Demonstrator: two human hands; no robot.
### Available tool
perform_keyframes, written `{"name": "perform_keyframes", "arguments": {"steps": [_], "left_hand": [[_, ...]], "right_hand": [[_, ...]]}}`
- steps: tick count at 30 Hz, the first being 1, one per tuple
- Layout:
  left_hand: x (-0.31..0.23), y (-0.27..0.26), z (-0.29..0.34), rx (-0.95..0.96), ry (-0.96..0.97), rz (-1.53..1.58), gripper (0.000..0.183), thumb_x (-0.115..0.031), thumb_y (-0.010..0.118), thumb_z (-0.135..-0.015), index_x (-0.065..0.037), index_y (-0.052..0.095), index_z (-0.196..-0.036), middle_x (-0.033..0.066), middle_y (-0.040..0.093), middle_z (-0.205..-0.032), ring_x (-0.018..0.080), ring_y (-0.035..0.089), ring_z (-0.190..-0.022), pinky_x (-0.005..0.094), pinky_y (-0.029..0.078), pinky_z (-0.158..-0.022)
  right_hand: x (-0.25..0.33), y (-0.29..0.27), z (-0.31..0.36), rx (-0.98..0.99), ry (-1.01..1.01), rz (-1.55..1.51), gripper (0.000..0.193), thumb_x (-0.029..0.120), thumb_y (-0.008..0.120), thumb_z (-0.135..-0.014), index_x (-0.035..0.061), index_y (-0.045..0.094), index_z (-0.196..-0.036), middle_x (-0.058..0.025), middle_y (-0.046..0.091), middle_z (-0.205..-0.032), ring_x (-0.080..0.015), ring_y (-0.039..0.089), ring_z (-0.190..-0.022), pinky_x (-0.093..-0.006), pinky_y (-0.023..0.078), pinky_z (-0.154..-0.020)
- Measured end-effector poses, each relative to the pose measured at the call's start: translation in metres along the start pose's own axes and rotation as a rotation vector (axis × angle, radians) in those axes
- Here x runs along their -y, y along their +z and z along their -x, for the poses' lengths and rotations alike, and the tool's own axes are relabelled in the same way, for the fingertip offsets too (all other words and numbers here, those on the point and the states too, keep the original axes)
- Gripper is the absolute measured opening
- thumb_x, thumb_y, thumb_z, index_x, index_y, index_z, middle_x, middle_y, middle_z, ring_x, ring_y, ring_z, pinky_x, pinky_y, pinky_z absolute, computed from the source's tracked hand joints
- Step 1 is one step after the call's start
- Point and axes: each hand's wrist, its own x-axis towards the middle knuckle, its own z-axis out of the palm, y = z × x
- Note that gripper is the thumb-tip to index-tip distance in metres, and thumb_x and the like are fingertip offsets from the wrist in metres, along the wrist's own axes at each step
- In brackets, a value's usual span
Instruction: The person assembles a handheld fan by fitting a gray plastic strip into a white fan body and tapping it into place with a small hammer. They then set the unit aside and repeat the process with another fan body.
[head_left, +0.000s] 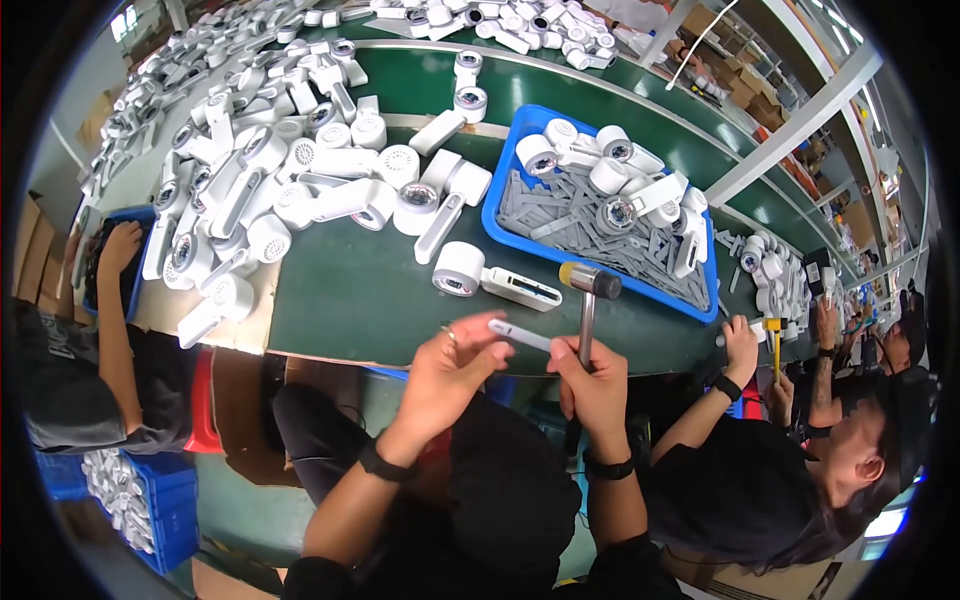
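A slim light-grey plastic strip [520, 335] with rounded ends spans the gap between my hands above the table's near edge. My left hand [445, 372] holds its left end with curled fingers. My right hand [592, 385] pinches the other end and also grips a mallet [588, 325], its metal shaft upright, its head yellow and black. Just beyond my hands lies a white handheld fan [520, 287] with its handle's open side showing dark parts inside. Behind it, a blue bin [497, 225] holds many grey strips and several white fans.
White fans [300, 170] are heaped across the left and back of the green table [340, 315]. A person's arm [118, 340] reaches into a bin at left. At right, a co-worker [740, 470] works close by with a yellow hammer [776, 335]. A white post [790, 135] slants behind the blue bin.
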Motion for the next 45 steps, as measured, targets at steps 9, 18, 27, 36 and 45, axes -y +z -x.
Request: {"name": "perform_keyframes", "arguments": {"steps": [9, 18, 27, 36, 45], "left_hand": [[-0.024, -0.039, -0.082, -0.001, 0.766, -1.360, 0.038, -0.020, 0.084, -0.080, -0.005, 0.073, -0.113, 0.0118, 0.066, -0.127, 0.0328, 0.060, -0.117, 0.0454, 0.047, -0.103], [-0.021, -0.041, -0.076, 0.032, 0.672, -1.183, 0.027, -0.014, 0.086, -0.076, -0.003, 0.074, -0.098, 0.0102, 0.067, -0.116, 0.0307, 0.062, -0.109, 0.0423, 0.050, -0.096], [-0.019, -0.044, -0.078, 0.021, 0.686, -1.186, 0.028, -0.014, 0.086, -0.076, -0.005, 0.075, -0.099, 0.0084, 0.067, -0.115, 0.0303, 0.062, -0.108, 0.0421, 0.051, -0.094], [-0.018, -0.043, -0.078, 0.014, 0.824, -1.276, 0.030, -0.017, 0.085, -0.077, -0.007, 0.077, -0.104, 0.0058, 0.072, -0.120, 0.0303, 0.063, -0.118, 0.0433, 0.051, -0.097], [-0.023, -0.046, -0.082, 0.100, 0.848, -1.329, 0.028, -0.020, 0.081, -0.081, -0.007, 0.077, -0.105, 0.0028, 0.074, -0.111, 0.0259, 0.064, -0.115, 0.0431, 0.049, -0.100]], "right_hand": [[-0.007, -0.009, -0.059, -0.004, 0.048, 0.002, 0.026, 0.017, 0.066, -0.103, -0.0039, 0.069, -0.117, -0.0053, 0.066, -0.076, -0.0051, 0.043, -0.038, -0.0235, 0.031, -0.035], [-0.014, -0.012, -0.067, 0.153, 0.056, 0.142, 0.022, 0.012, 0.066, -0.102, 0.0004, 0.072, -0.119, -0.0017, 0.065, -0.073, -0.0022, 0.041, -0.041, -0.0218, 0.027, -0.036], [-0.021, -0.006, -0.070, 0.078, 0.023, 0.082, 0.021, 0.016, 0.068, -0.102, 0.0006, 0.073, -0.116, 0.0001, 0.063, -0.072, -0.0013, 0.042, -0.043, -0.0209, 0.027, -0.039], [-0.020, -0.008, -0.074, 0.097, 0.013, 0.210, 0.020, 0.016, 0.069, -0.101, 0.0032, 0.075, -0.115, 0.0018, 0.061, -0.068, -0.0010, 0.042, -0.044, -0.0208, 0.028, -0.040], [-0.019, -0.010, -0.078, 0.130, -0.032, 0.261, 0.016, 0.015, 0.070, -0.100, 0.0053, 0.078, -0.111, 0.0033, 0.060, -0.065, -0.0010, 0.041, -0.045, -0.0222, 0.025, -0.041]]}}
